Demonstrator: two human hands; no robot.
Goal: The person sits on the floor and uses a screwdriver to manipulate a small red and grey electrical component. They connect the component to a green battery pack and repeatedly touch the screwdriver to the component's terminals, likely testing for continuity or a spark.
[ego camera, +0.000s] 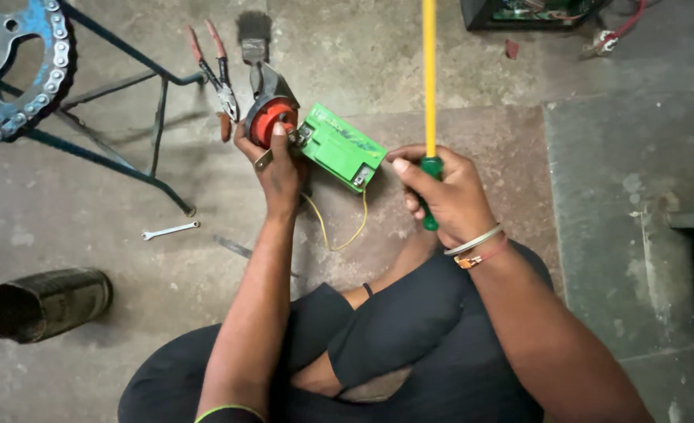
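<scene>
Green box-shaped battery (341,146): held above the concrete floor (457,70), between the two hands, tilted with one corner toward the top of the view; thin yellow wire (339,235) hangs in a loop beneath it.
Round red-and-black part (271,117): just beside the battery's left end, touching it; gripped together with it.
Left hand (279,168): fingers clenched around the red-and-black part, thumb lying across its red face; metal tab showing at the hand's edge.
Right hand (449,192): fingers clenched on the green handle of a screwdriver (430,94); yellow shaft rises straight up out of view; fingertip touching the battery's right corner; bangles (476,244) at the wrist.
Pliers with red handles (218,70): on the floor beyond the left hand; a dark brush (254,35) just beside them.
Small spanner (170,230): flat on the floor, left of the left forearm.
Dark corrugated tube (45,304): lying on its side, lower left.
Blue sprocket with chain (18,70): upper left, on a dark metal stand (139,125).
Dark casing with wires (535,12): top right edge, well apart.
</scene>
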